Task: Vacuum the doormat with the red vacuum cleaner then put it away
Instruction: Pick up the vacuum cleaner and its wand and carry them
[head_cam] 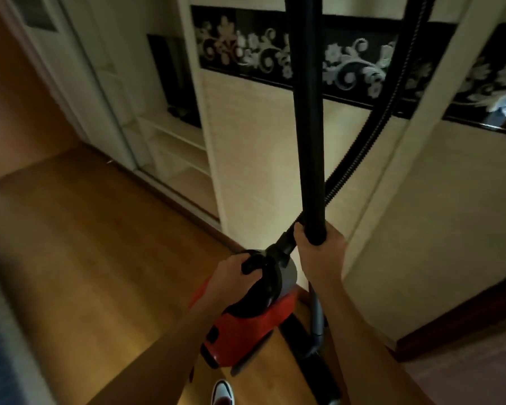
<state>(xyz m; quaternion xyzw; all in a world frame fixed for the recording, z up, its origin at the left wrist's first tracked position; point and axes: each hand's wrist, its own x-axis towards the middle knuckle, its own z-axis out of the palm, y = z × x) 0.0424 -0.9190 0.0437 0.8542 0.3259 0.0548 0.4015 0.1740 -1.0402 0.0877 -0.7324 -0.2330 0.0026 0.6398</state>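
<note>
The red vacuum cleaner [246,325] hangs upright in front of me, above the wooden floor. My left hand [231,276] is closed around its black carry handle at the top. My right hand [319,252] grips the black wand tube [307,127], which stands vertically and runs out of the top of the view. The ribbed black hose [371,133] curves from the vacuum's top connector up to the right. A black floor nozzle [307,366] lies on the floor below the vacuum. No doormat is in view.
A cream sliding wardrobe [260,159] with a black floral band stands right behind the vacuum. To its left, an open section shows white shelves [176,147]. Wooden floor [85,244] stretches left. My shoe [222,391] shows at the bottom.
</note>
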